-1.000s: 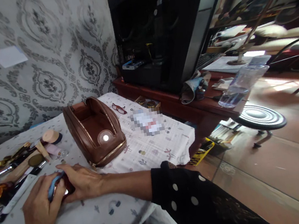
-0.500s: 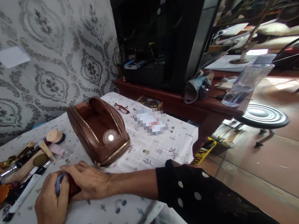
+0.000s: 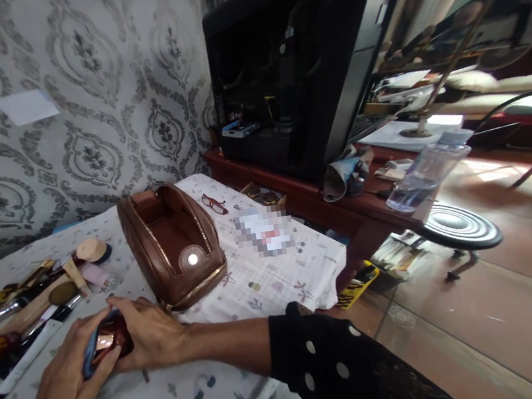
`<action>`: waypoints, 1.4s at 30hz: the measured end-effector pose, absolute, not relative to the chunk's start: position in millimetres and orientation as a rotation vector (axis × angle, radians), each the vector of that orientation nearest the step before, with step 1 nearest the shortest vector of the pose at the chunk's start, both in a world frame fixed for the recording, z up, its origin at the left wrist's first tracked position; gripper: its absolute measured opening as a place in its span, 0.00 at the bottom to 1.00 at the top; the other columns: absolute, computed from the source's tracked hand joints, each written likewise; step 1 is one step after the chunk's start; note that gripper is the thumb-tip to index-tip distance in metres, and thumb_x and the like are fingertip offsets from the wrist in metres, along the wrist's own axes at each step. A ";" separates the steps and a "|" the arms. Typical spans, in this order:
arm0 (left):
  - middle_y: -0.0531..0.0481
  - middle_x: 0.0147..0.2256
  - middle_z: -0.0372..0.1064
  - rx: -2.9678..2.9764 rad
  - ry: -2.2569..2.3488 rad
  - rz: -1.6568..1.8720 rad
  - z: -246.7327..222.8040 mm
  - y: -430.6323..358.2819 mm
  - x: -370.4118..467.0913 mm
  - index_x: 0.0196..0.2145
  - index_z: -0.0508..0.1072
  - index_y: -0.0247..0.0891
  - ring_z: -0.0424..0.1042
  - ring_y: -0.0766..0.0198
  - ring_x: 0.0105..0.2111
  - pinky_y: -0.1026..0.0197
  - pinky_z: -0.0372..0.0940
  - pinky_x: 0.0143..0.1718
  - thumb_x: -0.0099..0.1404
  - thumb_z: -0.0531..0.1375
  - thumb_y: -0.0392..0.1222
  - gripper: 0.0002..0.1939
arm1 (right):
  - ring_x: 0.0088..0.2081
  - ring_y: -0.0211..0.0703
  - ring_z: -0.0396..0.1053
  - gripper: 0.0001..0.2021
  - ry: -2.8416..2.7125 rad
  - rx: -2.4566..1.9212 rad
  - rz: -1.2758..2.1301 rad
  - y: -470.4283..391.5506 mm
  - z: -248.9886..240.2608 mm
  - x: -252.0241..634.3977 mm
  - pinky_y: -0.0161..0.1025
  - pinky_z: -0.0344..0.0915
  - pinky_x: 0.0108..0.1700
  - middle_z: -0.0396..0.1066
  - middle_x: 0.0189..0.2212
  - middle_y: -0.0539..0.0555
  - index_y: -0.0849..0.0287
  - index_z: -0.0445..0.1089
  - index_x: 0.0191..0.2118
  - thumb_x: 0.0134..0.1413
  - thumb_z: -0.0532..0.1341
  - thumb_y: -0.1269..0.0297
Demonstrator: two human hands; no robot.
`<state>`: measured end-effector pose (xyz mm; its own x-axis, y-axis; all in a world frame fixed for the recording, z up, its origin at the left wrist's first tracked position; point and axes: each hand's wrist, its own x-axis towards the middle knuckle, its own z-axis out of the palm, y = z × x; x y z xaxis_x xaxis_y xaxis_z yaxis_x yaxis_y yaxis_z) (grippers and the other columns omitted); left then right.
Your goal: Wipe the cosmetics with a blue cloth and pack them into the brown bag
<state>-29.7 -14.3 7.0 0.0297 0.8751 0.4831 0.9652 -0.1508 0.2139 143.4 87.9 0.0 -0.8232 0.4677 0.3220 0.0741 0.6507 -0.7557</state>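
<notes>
Between my two hands is a small, shiny reddish-brown object [image 3: 107,340] with a blue part along its left side. My left hand [image 3: 68,362] grips it from the left, its thumb along the near side. From the right, my right hand [image 3: 149,334] has its fingers curled round the other side. Fingers cover much of it, so its exact kind cannot be made out. Just beyond my right hand stands a brown cosmetic bag [image 3: 174,253], its zipped top gaping. Makeup brushes [image 3: 40,326], tubes and other cosmetics lie in a pile left of the bag.
Glasses [image 3: 214,204] and a blurred-out item [image 3: 265,229] lie right of the bag on the patterned tablecloth [image 3: 221,366]. Beyond the table's right edge, a wooden stand [image 3: 289,189] bears a large black television [image 3: 286,69] and a clear bottle [image 3: 429,168]. A round stool [image 3: 459,224] stands on the tiles.
My hands have shifted slightly left and down in view. The left hand has turned and its fingers have loosened outward, showing more of the shiny object. The view itself has moved a little.
</notes>
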 end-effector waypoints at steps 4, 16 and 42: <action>0.50 0.53 0.74 -2.157 -2.090 -0.717 9.9 -16.7 -40.2 0.56 0.69 0.52 0.77 0.53 0.50 0.60 0.73 0.46 0.65 0.57 0.57 0.23 | 0.59 0.63 0.68 0.56 -2.363 -0.490 1.130 87.5 0.5 142.0 0.53 0.71 0.54 0.67 0.59 0.69 0.63 0.44 0.71 0.41 0.73 0.52; 0.52 0.32 0.80 -2.008 -2.503 -0.605 27.8 -19.6 -40.6 0.44 0.75 0.45 0.79 0.52 0.34 0.59 0.70 0.33 0.62 0.51 0.65 0.26 | 0.60 0.61 0.67 0.57 -2.436 -0.540 1.151 86.6 7.9 144.6 0.51 0.69 0.57 0.67 0.57 0.67 0.62 0.42 0.72 0.42 0.74 0.52; 0.50 0.18 0.68 -1.956 -2.768 -1.441 28.1 -30.3 -51.1 0.31 0.76 0.34 0.64 0.63 0.18 0.63 0.59 0.21 0.66 0.46 0.68 0.35 | 0.51 0.54 0.73 0.52 -2.392 -0.538 1.174 88.9 5.1 146.7 0.48 0.70 0.52 0.72 0.47 0.58 0.57 0.47 0.70 0.44 0.74 0.56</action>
<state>-51.1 -30.3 28.1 -0.3331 0.9429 -0.0018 0.5393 0.1921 0.8199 146.7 88.9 5.1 -0.8369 0.5103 0.1979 0.1558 0.5688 -0.8076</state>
